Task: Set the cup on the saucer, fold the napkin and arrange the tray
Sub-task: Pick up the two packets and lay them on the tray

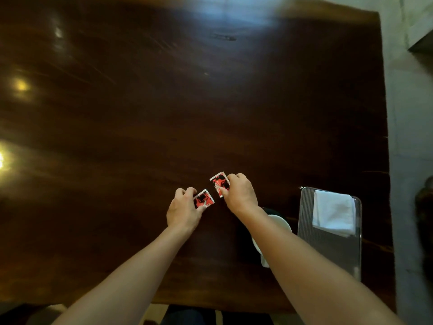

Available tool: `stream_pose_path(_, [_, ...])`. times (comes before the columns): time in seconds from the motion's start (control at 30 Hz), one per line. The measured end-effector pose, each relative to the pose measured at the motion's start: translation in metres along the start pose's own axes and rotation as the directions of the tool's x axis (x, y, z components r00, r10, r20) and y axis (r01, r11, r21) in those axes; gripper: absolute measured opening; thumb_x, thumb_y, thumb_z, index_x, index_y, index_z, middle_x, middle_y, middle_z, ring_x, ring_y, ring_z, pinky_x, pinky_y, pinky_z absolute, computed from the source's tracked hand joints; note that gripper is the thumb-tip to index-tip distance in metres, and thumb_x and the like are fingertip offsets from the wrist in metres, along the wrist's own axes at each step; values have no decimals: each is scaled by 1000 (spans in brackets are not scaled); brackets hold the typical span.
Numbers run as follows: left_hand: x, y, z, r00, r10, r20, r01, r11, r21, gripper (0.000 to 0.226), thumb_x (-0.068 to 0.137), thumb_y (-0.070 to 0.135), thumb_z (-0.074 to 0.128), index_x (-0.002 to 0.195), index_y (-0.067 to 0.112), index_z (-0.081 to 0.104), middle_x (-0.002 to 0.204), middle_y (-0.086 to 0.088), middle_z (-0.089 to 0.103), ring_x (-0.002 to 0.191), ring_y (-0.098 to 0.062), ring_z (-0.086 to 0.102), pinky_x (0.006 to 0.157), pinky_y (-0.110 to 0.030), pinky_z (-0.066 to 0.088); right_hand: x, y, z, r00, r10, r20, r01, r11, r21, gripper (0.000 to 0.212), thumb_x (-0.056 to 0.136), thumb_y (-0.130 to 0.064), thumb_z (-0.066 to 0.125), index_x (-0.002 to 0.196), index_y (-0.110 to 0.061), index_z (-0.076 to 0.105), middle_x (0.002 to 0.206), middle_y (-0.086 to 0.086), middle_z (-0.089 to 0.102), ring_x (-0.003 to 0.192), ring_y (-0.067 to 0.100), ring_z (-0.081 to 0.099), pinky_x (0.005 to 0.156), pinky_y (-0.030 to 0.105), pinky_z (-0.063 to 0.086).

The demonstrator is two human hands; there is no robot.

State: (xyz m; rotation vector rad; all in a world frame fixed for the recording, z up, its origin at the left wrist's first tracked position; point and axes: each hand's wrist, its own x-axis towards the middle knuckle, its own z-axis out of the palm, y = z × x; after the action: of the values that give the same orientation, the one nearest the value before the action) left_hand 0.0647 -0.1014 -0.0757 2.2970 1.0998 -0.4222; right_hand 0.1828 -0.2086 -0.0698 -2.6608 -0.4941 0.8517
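Forearms: both bare, reaching forward over the dark wooden table (117,137).
Saucer (282,222): white, mostly hidden under the right forearm, near the table's front edge.
Tray (328,249): metal, right of the saucer, near the table's right edge.
Napkin (334,212): white, folded, on the tray's far half.
Left hand (182,211): fingers pinched on a red packet (204,201).
Right hand (240,193): fingers pinched on a second red packet (220,182), just beyond the first, apart from it.
Cup: cannot tell where.

Red packets (203,201) bear print, seemingly illegible; nothing readable.
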Motion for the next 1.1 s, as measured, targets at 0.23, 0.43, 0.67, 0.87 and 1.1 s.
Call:
stream_pose_path(0.23, [12,-2,3,998,62,10,-62,997,37,43,81,34,80,115,23,58,109,1,60,103,-19,61,78,-34,54,6,-8,13,998,59,-32,-62,995,-79,43,90,-28,71,126,-16,53,128,8,50,116,26,52,81,34,51])
stream_pose_path(0.43, [15,-6,5,999,-10,38,12,999,-38,24,84,33,77,104,24,69,98,2,71,91,-18,67,71,-32,53,5,-7,20,993,115,-24,-116,993,-11,41,87,-21,75,120,-19,51,117,6,57,109,25,58,75,32,45])
stream_pose_path(0.67, [14,-7,-1,961,-206,182,264,878,-400,9,87,26,76,91,21,71,84,2,73,76,-12,72,69,-35,63,-5,-1,11,987,151,53,-156,980,123,16,92,-17,67,107,-18,64,109,5,64,98,22,62,82,37,55])
stream_pose_path(0.87, [-14,15,-18,922,-171,347,382,550,-743,5,93,16,69,96,18,72,95,-8,76,90,-22,72,72,-35,56,-27,6,-16,984,178,30,-176,909,379,7,94,-19,65,91,-22,60,96,1,64,85,14,63,68,29,54])
stream_pose_path(1.1, [-66,59,-36,896,29,442,417,281,-864,22,85,10,76,106,9,71,92,-5,81,92,-20,76,78,-36,55,-80,34,-59,961,156,228,-277,523,806,5,94,-9,65,91,-13,67,100,13,71,86,23,73,63,33,62])
